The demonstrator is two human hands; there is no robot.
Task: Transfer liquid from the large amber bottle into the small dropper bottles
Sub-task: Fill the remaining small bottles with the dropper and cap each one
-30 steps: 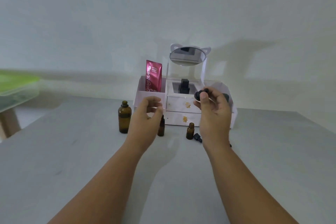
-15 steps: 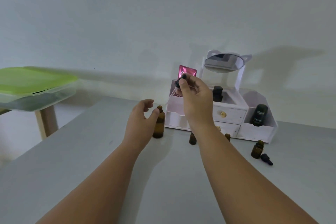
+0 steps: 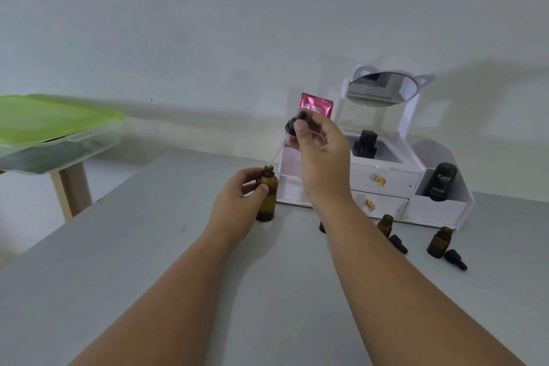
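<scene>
The large amber bottle (image 3: 267,196) stands uncapped on the grey table (image 3: 148,246), and my left hand (image 3: 240,202) grips its shoulder. My right hand (image 3: 320,154) holds a black dropper (image 3: 292,125) above it; the glass pipette slants down with its tip at the bottle's mouth. Two small amber dropper bottles (image 3: 385,224) (image 3: 439,242) stand open to the right, each with a black dropper cap (image 3: 398,243) (image 3: 455,259) lying beside it. A third small bottle (image 3: 322,227) is mostly hidden behind my right forearm.
A white vanity organiser (image 3: 386,184) with drawers and a mirror (image 3: 383,90) stands at the back, holding a pink sachet (image 3: 316,105), a black bottle (image 3: 365,142) and a dark tube (image 3: 441,184). A green-lidded clear box (image 3: 53,134) sits on a stool at left.
My left hand has closed on the large amber bottle. My right hand has brought the dropper over it, with the pipette tip now at the mouth. The view shifted left.
</scene>
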